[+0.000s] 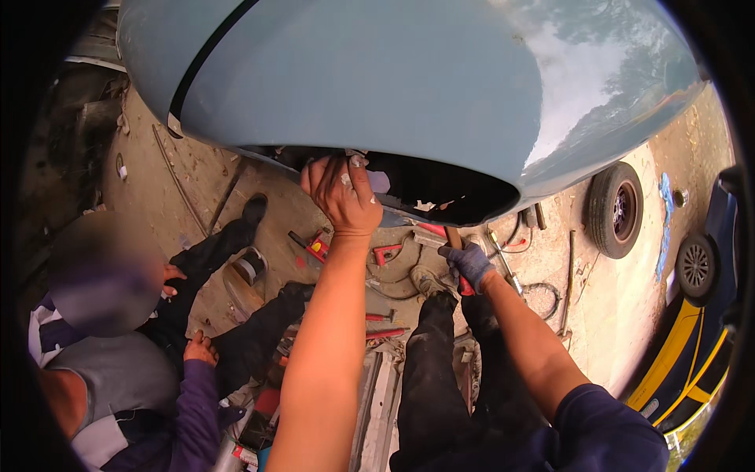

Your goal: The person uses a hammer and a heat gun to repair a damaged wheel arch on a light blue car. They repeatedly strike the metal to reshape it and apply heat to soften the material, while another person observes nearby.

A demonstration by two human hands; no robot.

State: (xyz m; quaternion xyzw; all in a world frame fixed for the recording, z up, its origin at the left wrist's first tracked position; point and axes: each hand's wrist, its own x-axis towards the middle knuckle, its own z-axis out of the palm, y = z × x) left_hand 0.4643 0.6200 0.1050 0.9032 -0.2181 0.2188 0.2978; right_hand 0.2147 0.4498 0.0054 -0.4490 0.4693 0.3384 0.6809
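Above me curves a blue-grey car body panel [377, 86] with a dark wheel-arch opening [448, 189]. My bare left hand [342, 193] reaches up to the lip of this arch. Its fingers are curled closed there, and what they hold, if anything, is hidden; a pale lilac patch [379, 182] shows beside them. Lower and to the right, my right hand [469, 263], in a dark grey glove, is closed round a wooden-handled tool [453, 237] with a red grip end. The tool's upper end cannot be made out near the panel edge.
Close on my left sits a person [118, 377] in a cap, legs stretched toward the car. Hand tools, hoses and a red frame-like tool [387, 254] lie about my feet. A loose wheel [616, 210] stands at right, near a blue and yellow car [692, 330].
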